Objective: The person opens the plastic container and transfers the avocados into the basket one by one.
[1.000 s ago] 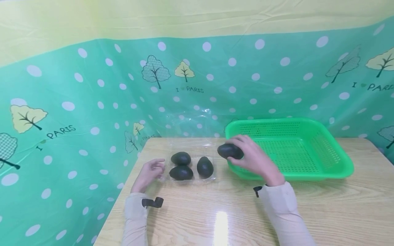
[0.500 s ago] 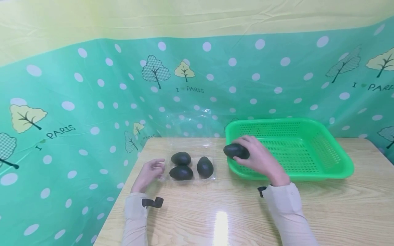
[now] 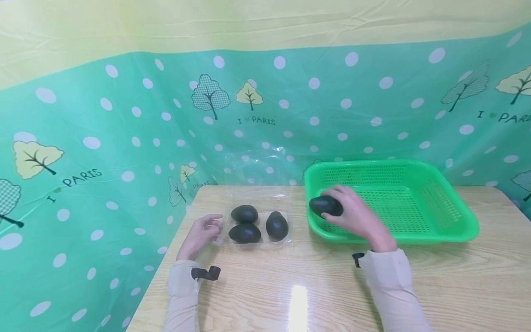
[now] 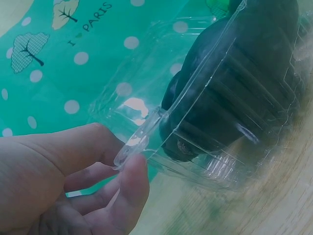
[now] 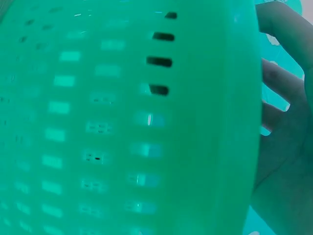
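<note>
The right hand (image 3: pixel 352 212) holds a dark, egg-shaped, avocado-like fruit (image 3: pixel 325 206), with the thumb on the near side and the fingers bent over its far side. In the head view this fruit lies across the left end of a bright green, rectangular plastic basket (image 3: pixel 458 216) with perforated walls and floor; whether it touches the rim cannot be told. In the right wrist view the basket's wall fills most of the frame and hides the fingertips.

The left hand (image 3: pixel 202 235) pinches the edge of a clear, ribbed plastic box (image 4: pixel 222 171) between thumb and forefinger, at its left side, while its other fingers curl loosely below. The box stands open on the counter, its transparent lid (image 3: pixel 257 170) raised at the back. Inside are three more dark fruits: one at the back left (image 3: pixel 244 214), one at the front left (image 3: pixel 245 233) just in front of it, and one on the right (image 3: pixel 277 226), turned lengthwise away from the person.

The box and the basket stand near each other on a pale, wood-grained counter (image 3: pixel 257 295). Behind them hangs a green, white-dotted sheet (image 3: pixel 157 115) with printed trees and a pale yellow upper band. Off-white sleeves (image 3: pixel 183 295) cover both forearms.
</note>
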A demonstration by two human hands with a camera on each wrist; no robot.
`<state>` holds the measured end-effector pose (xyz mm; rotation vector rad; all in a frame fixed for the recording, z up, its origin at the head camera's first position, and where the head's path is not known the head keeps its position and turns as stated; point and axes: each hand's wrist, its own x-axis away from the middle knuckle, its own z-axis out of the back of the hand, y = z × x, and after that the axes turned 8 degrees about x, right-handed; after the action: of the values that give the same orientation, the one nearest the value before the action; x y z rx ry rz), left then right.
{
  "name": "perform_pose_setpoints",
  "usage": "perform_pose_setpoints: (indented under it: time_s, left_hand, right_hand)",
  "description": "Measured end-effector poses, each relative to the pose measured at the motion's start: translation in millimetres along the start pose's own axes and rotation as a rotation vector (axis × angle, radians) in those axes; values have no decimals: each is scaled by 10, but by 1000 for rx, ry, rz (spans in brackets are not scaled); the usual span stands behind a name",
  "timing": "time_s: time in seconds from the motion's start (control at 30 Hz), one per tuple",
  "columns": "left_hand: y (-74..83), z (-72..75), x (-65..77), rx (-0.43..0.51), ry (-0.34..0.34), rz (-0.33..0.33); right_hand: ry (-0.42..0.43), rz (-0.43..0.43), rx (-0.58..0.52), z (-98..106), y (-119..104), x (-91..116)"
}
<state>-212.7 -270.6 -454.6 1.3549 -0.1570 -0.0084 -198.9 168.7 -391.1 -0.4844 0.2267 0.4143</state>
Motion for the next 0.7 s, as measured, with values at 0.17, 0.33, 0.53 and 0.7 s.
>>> perform_pose_setpoints:
  time_s: [0.17, 0.33, 0.53, 0.7]
  left_hand:
    - [-16, 4, -11, -3, 1, -1]
    - [-22, 4, -15, 1, 3, 7]
    - [-26, -1, -7, 6, 5, 11]
    - [-25, 6, -4, 10, 4, 14]
  right_hand:
    - [-7, -20, -2, -3, 46, 30]
    - [-34, -40, 1, -23, 104, 50]
    - [-58, -57, -4, -50, 167, 65]
    - [-79, -79, -4, -55, 197, 73]
